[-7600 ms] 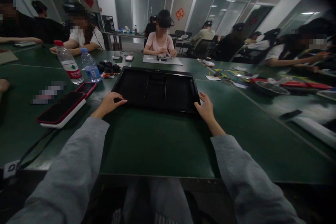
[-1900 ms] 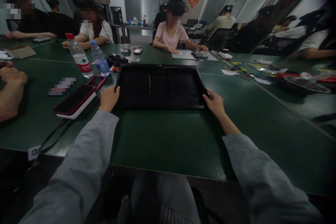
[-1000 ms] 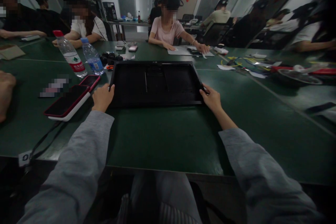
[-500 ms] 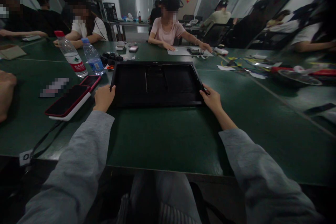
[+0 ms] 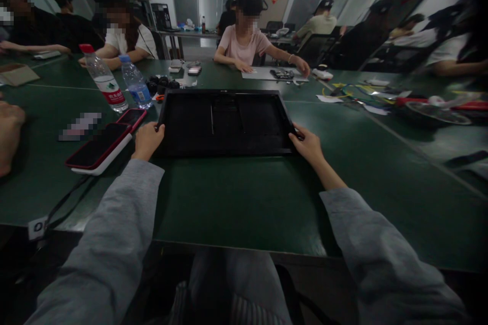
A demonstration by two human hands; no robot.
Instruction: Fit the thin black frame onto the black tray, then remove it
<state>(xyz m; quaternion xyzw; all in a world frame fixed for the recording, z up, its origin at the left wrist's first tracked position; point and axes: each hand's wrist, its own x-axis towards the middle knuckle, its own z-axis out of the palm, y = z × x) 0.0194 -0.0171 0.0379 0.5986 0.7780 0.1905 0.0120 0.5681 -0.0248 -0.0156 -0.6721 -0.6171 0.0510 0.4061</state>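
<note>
A black rectangular panel (image 5: pixel 226 122) lies flat on the green bench (image 5: pixel 236 203), its long side square to the person, directly ahead of them and set back from the near edge of the bench. Its upper face shows a raised rim and shallow ribbed recesses; the detail inside is too dark to read.

The left hand (image 5: pixel 148 140) grips the panel at its near left corner, fingers curled over the left edge, thumb side up. The grip is closed on the rim. The right hand (image 5: pixel 308 145) holds the near right corner in the same way, fingers wrapped on the right edge, closed on the panel. The panel therefore spans the full gap between the two hands, with each hand at an outer end of its near side. Both forearms wear grey sleeves (image 5: pixel 114 244) and reach straight forward over bare bench surface.

Just left of the left hand lies a red-cased phone on a white block (image 5: pixel 99 150), with a second red phone (image 5: pixel 131 118) beyond it. Two plastic water bottles (image 5: pixel 103 85) stand further back on the left, near the far left corner of the panel. A cluster of small black objects (image 5: pixel 163 84) sits beside that corner.

A person in a pink top (image 5: pixel 244 45) sits across the bench behind the panel, hands on a sheet of paper (image 5: pixel 267 74). Coloured cables and papers (image 5: pixel 354 96) lie well to the right. Another person's hand (image 5: pixel 9 134) rests at the left border.
</note>
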